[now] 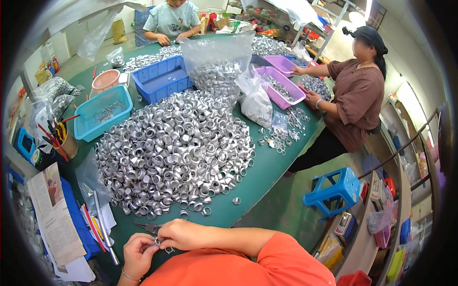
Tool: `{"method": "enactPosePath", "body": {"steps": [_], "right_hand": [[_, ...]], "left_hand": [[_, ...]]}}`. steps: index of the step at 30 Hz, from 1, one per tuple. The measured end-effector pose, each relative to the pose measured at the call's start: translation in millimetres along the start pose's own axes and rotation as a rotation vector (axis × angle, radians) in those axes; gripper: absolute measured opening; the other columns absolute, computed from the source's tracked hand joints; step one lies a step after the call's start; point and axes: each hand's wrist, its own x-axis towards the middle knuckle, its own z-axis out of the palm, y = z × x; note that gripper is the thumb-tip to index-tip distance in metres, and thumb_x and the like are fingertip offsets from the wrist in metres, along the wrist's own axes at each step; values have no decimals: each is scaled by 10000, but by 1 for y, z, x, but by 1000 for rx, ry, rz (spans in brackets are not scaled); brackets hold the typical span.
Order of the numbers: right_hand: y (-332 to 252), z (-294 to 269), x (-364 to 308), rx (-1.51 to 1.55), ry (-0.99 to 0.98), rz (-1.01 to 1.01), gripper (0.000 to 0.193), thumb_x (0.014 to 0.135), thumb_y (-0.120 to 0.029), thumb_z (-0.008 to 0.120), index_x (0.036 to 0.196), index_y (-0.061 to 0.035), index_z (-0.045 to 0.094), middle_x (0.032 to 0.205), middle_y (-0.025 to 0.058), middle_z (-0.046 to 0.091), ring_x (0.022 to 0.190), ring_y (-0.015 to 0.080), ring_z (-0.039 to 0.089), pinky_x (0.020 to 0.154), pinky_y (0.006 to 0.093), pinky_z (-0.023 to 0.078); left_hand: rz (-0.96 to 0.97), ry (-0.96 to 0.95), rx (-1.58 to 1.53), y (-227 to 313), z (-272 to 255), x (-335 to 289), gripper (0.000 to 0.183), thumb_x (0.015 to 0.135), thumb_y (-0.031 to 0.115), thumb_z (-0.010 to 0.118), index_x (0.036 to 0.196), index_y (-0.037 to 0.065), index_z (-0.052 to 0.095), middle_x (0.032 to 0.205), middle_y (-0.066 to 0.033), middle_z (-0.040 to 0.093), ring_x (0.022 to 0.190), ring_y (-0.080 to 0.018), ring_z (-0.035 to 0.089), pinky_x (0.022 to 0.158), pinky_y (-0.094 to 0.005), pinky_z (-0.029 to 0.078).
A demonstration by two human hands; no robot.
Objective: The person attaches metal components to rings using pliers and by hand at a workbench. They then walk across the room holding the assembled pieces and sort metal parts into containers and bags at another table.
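Close to my body at the table's near edge, my left hand (137, 253) and my right hand (183, 234) meet with fingertips closed around a small silver metal ring (157, 241). Part of the ring is hidden by the fingers. Another ring-like metal piece (170, 250) shows just below my right hand; whether it is held or lying there I cannot tell. Dark-tipped pliers (147, 227) lie just beyond my hands. Farther out spreads a big heap of silver rings (176, 148), with a few loose rings (184, 215) at its near edge.
On the green table (257, 178) stand a turquoise tray (86, 127), a blue crate (152, 95) and a pink basket (274, 78). A ruler (106, 229), pens and newspaper (52, 209) lie left. Two people work across the table. A blue stool (334, 190) stands right.
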Motion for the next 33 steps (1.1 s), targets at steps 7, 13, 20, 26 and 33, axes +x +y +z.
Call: {"method": "enactPosePath", "body": {"steps": [7, 13, 20, 26, 33], "right_hand": [[0, 13, -1, -188, 126, -239, 92, 729, -66, 624, 763, 8, 582, 823, 138, 565, 821, 317, 564, 720, 389, 461], [16, 26, -7, -371, 165, -236, 126, 655, 32, 583, 778, 9, 579, 821, 129, 567, 830, 322, 545, 699, 386, 458], [16, 10, 0, -1, 51, -492, 126, 704, 23, 612, 814, 4, 553, 856, 138, 537, 780, 335, 533, 671, 386, 443], [9, 15, 1, -127, 174, -376, 239, 731, -21, 641, 936, -23, 519, 856, 146, 517, 825, 354, 544, 677, 397, 455], [-10, 2, -8, -507, -16, -150, 231, 779, -159, 647, 931, -13, 551, 858, 128, 561, 781, 316, 582, 640, 390, 486]], "left_hand": [[-59, 45, -91, -6, -3, 1, 119, 736, -113, 625, 802, -38, 560, 816, -78, 582, 727, -139, 608, 648, -244, 515], [38, -111, 264, -4, -4, 3, 87, 741, -105, 613, 776, -47, 559, 785, -94, 605, 694, -175, 626, 618, -260, 523], [-311, -84, -419, -11, -12, -2, 161, 741, -123, 617, 866, -55, 543, 880, -139, 621, 711, -179, 636, 659, -276, 538], [-232, 18, -424, -14, -4, 2, 225, 747, -104, 635, 920, -41, 506, 856, -120, 604, 778, -177, 629, 698, -286, 539], [-85, -130, -264, -16, -4, 3, 145, 797, -62, 610, 909, -44, 519, 923, -119, 613, 848, -161, 626, 743, -261, 523]]}}
